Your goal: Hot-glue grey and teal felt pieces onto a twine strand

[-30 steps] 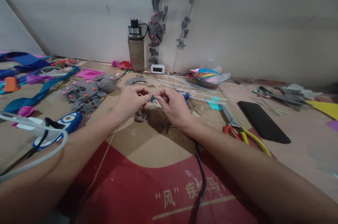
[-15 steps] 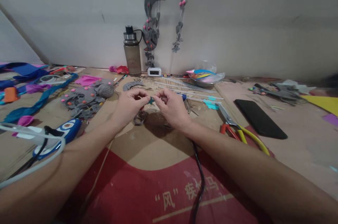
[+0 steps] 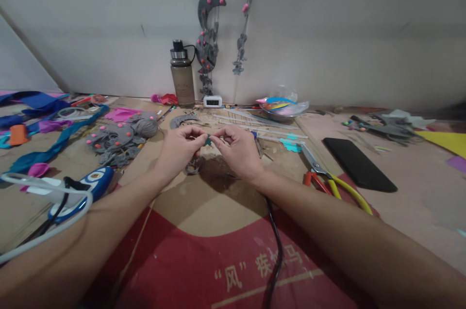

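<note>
Between my two hands is a small dark teal piece (image 3: 208,140), perhaps felt; its full shape is hidden by the fingertips. My left hand (image 3: 182,148) pinches it from the left with thumb and forefinger. From the other side my right hand (image 3: 238,150) pinches it too, and the fingertips of both hands almost meet. Below them a loose coil of grey cord (image 3: 192,166) lies on the cardboard. Light-blue flower-shaped cutouts (image 3: 290,143) lie to the right of my right hand, close to the tip of the scissors (image 3: 320,168).
At left are grey felt pieces with pink dots (image 3: 114,137), a ball of grey yarn (image 3: 146,124) and a blue-and-white power strip (image 3: 82,197). A bottle (image 3: 182,81) and a small clock (image 3: 212,101) stand by the wall. A black phone (image 3: 358,163) lies right; a black cable (image 3: 277,246) runs forward.
Both hands stay together on the teal piece, with the fingers slightly shifted and more of the piece showing below them. The view has tilted a little; the hanging grey strand sways slightly.
</note>
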Motion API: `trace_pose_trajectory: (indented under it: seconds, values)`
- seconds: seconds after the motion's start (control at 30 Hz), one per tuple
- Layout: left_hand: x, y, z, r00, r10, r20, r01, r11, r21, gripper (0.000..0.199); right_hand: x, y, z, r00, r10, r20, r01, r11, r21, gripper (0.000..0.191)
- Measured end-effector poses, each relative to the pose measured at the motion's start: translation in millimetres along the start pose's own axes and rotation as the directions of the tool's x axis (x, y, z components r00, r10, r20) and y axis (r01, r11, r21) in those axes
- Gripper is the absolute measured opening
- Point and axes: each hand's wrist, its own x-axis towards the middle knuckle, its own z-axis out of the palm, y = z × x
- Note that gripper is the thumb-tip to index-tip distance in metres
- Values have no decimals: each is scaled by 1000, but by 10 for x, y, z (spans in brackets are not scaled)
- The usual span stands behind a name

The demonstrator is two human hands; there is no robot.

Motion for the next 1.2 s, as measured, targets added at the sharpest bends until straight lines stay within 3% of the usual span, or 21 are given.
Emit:
trace_pose_trajectory:
  seconds: [0.13,0.47,0.7,0.87,1.2]
  values:
    - [9,-27,3,1000,-17,12,18,998,-58,21,0,4,-5,1000,0,-9,0,1000,-22,13]
    - [51,-99,6,999,17,47,-10,989,-151,19,32,32,33,988,149,34,-153,966,206,16]
    - [65,-91,-14,988,-74,134,89,990,-109,26,37,42,30,992,120,42,-124,987,103,12]
    - [69,-154,-7,983,-96,159,127,971,-201,29,31,20,48,991,129,37,-131,989,69,11]
    - [90,-130,-45,979,-158,131,180,968,-175,31,20,33,77,998,42,46,-40,998,-50,9]
